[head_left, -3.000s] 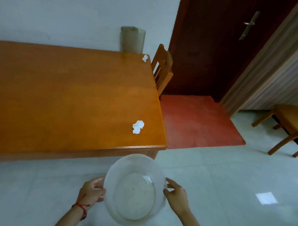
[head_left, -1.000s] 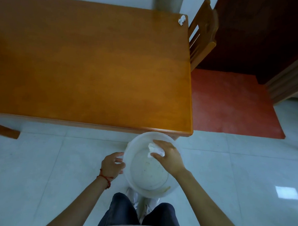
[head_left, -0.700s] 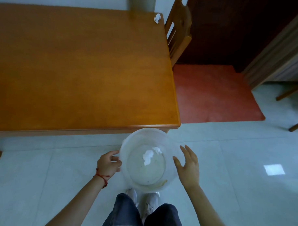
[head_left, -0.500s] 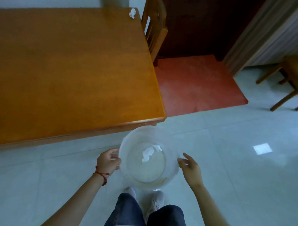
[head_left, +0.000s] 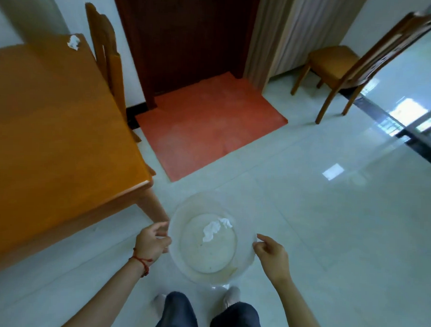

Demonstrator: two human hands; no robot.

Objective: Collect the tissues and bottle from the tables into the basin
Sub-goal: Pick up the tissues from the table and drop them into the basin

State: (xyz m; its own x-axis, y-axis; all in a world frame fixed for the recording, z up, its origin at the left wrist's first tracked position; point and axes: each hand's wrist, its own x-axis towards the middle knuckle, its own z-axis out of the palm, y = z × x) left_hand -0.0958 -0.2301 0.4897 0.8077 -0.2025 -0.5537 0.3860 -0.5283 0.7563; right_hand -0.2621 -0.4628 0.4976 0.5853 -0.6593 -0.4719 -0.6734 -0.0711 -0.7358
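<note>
I hold a clear plastic basin [head_left: 183,211] in front of my legs, above the tiled floor. My left hand [head_left: 151,241] grips its left rim. My right hand [head_left: 271,257] pinches its right rim. A crumpled white tissue [head_left: 213,229] lies inside the basin. Another crumpled tissue [head_left: 73,42] sits at the far right corner of the orange wooden table [head_left: 52,133] on my left. No bottle is in view.
A wooden chair [head_left: 105,56] stands against the table's right side. A red mat [head_left: 208,124] lies before a dark door [head_left: 184,40]. Another chair [head_left: 354,65] stands at the right by a glass door. The table's corner and leg [head_left: 152,205] are close to the basin.
My right hand dropped a tissue into the basin and then took hold of the right rim. My view has swung right, so the table now lies at the left.
</note>
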